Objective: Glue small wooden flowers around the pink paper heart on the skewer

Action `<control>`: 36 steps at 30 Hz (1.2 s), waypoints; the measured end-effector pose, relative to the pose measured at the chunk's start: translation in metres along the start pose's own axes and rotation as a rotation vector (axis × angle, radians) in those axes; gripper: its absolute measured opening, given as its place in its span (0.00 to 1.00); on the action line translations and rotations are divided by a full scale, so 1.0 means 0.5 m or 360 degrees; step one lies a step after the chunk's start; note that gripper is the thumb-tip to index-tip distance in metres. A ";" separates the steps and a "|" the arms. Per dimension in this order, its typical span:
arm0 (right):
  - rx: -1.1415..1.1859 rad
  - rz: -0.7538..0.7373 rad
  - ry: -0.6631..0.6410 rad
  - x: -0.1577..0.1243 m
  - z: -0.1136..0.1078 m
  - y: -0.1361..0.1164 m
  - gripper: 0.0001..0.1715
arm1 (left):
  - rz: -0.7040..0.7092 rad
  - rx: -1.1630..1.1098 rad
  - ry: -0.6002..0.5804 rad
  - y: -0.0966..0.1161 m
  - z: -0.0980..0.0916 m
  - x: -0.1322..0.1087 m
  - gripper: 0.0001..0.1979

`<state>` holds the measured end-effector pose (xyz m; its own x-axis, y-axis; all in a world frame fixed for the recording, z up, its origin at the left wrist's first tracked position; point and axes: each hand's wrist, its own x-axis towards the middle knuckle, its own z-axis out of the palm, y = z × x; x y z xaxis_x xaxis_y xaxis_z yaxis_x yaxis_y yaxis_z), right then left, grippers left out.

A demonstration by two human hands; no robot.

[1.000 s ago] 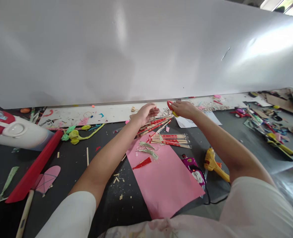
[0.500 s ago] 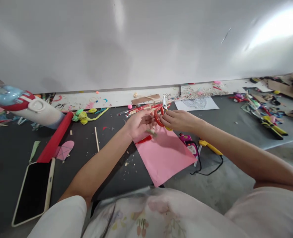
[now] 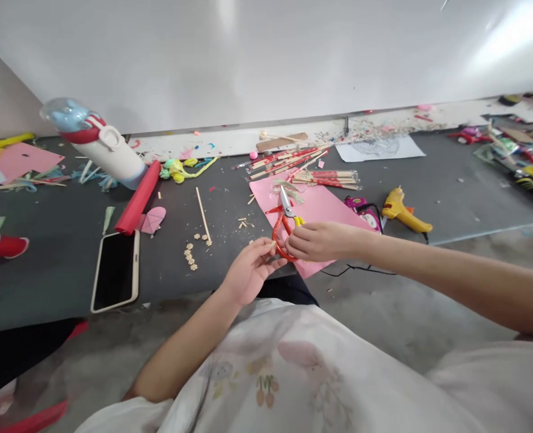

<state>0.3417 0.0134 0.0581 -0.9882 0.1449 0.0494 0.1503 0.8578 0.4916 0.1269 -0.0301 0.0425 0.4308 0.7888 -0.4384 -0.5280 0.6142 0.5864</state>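
My right hand [image 3: 314,240] is closed on the orange-handled scissors [image 3: 286,204], whose blades point away from me over the pink paper [image 3: 325,207]. Beside the handles, my left hand [image 3: 251,270] is closed, thumb and fingertips pinched together near the orange loop; a tiny pale thing shows at the fingertips, too small to name. Small flower-shaped wooden pieces [image 3: 189,255] lie on the dark table to the left, near a thin wooden stick [image 3: 203,213]. Bundled sticks in red wrappers [image 3: 289,161] lie beyond the paper.
A yellow glue gun [image 3: 405,210] lies right of the paper. At left are a phone [image 3: 115,270], a red roll [image 3: 139,198], a bottle [image 3: 108,153] and a thread spool [image 3: 5,245]. A drawing [image 3: 379,147] lies near the white wall.
The view has shifted, showing more of the table's left side. Both hands and the scissors have come closer to my body, uncovering the stick bundles and the flower-shaped pieces.
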 end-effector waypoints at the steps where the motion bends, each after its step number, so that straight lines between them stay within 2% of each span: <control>1: 0.0051 -0.0016 -0.0026 0.003 -0.001 -0.013 0.12 | -0.0006 -0.0011 -0.0006 -0.012 -0.006 -0.008 0.10; 4: 0.0187 -0.0057 -0.0064 0.009 0.000 -0.044 0.14 | -0.0037 -0.0026 0.0000 -0.045 -0.022 -0.023 0.11; 6: 0.0247 -0.0051 -0.0020 0.006 0.004 -0.058 0.14 | -0.0049 -0.0028 0.0008 -0.063 -0.029 -0.029 0.12; 11: 0.0472 0.0139 -0.0035 -0.029 0.020 -0.080 0.12 | -0.0005 -0.0016 0.0005 -0.089 -0.035 -0.034 0.12; 13: 0.0671 0.0394 -0.0072 -0.044 0.021 -0.091 0.12 | 0.0003 0.0004 -0.0002 -0.093 -0.035 -0.034 0.12; 16: 0.1060 0.1150 -0.0156 -0.050 0.013 -0.111 0.11 | 0.0015 0.0018 -0.0020 -0.092 -0.030 -0.032 0.12; 18: 0.1327 0.1691 -0.0324 -0.040 0.003 -0.118 0.11 | 0.0021 0.0021 -0.0042 -0.090 -0.024 -0.031 0.11; 20: 0.1520 0.2036 -0.0542 -0.024 -0.006 -0.118 0.15 | 0.0030 0.0030 -0.0078 -0.086 -0.015 -0.029 0.11; 23: 0.1760 0.2198 -0.0755 0.000 -0.013 -0.104 0.21 | 0.0060 0.0058 -0.0147 -0.080 0.001 -0.025 0.11; 27: 0.2011 0.2331 -0.0865 0.021 -0.008 -0.084 0.18 | 0.0041 0.0170 -0.0214 -0.073 0.018 -0.023 0.09; 32: 0.2218 0.2542 -0.0690 0.021 0.017 -0.091 0.16 | -0.0006 0.0253 -0.0329 -0.060 0.023 -0.028 0.10; 34: 0.2435 0.2566 -0.0514 0.013 0.021 -0.102 0.15 | -0.0027 0.0247 -0.0342 -0.048 0.016 -0.030 0.10; 36: 0.2693 0.2545 -0.0230 0.002 0.018 -0.114 0.17 | 0.0018 0.0260 -0.0278 -0.033 0.002 -0.028 0.10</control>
<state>0.3323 -0.0309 0.0222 -0.1083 0.8258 -0.5535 0.4755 -0.4459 -0.7583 0.1303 -0.0514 0.0394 0.5531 0.7714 -0.3146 -0.4144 0.5824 0.6993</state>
